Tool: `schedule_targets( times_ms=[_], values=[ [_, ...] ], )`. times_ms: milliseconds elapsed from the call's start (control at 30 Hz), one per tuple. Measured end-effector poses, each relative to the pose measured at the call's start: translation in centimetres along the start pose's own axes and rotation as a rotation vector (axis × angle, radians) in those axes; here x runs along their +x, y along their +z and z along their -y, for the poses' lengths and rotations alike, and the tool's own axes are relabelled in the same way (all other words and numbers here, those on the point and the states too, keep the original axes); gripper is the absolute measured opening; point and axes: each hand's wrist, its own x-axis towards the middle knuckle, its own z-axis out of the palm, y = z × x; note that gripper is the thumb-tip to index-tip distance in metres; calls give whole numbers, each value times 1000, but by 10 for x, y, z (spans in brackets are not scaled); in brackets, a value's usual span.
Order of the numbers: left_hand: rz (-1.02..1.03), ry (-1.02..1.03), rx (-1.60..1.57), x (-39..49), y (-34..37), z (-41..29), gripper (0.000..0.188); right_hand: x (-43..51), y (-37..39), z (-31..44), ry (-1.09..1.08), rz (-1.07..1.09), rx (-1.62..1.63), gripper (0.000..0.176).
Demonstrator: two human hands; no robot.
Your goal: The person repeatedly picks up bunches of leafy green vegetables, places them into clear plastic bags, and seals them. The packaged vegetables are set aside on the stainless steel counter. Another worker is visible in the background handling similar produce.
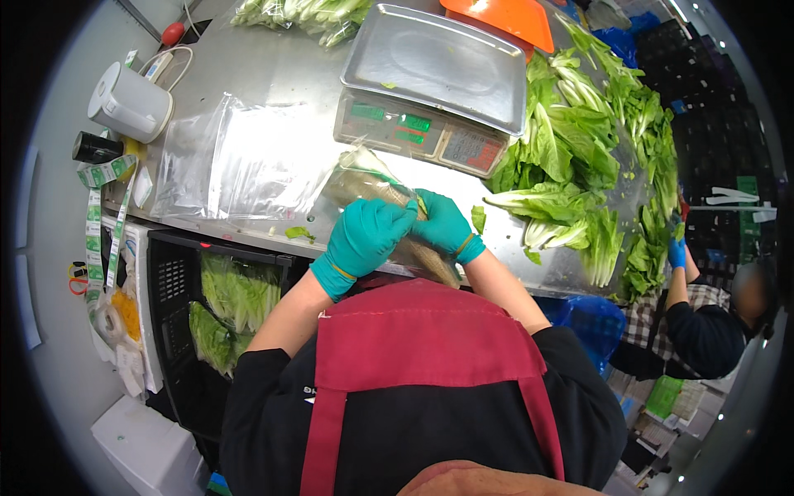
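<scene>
My left hand (366, 239) and my right hand (443, 222), both in teal gloves, meet at the table's front edge. Their fingers are closed on a clear plastic bag (363, 183) holding something long, tan and whitish with a green strip; glare and my hands keep me from telling what it is. The bag slants from below the scale down towards my apron. A digital scale (422, 133) with a lit green display stands just beyond it, its steel pan (434, 68) bearing only a leaf scrap. Left of the bag lies a stack of clear plastic bags (248, 161).
Loose leafy greens (558, 149) cover the table's right side, near an orange tray (505, 22). A white kettle (130, 102) and a label strip (94, 235) are at left. Below, a black crate (170, 297) holds bagged greens (239, 291). A blue-gloved co-worker (695, 322) stands at right.
</scene>
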Motion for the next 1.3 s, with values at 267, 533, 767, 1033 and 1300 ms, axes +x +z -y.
schedule_targets(
  times_ms=[267, 533, 767, 1033, 1300],
  values=[
    [-378, -694, -361, -29, 5, -7, 108, -7, 7, -4, 199, 112, 1009, 47],
    [172, -1129, -674, -36, 38, 11, 49, 15, 15, 0, 4, -170, 104, 55],
    [-258, -1059, -545, -74, 45, 12, 45, 17, 8, -1, 7, -133, 71, 58],
    [-248, -1064, -328, -65, 34, 84, 34, 7, 19, 8, 8, -9, 224, 60],
    [97, -869, -324, -76, 42, 2, 36, 24, 13, -6, -64, -173, -29, 63]
  ],
)
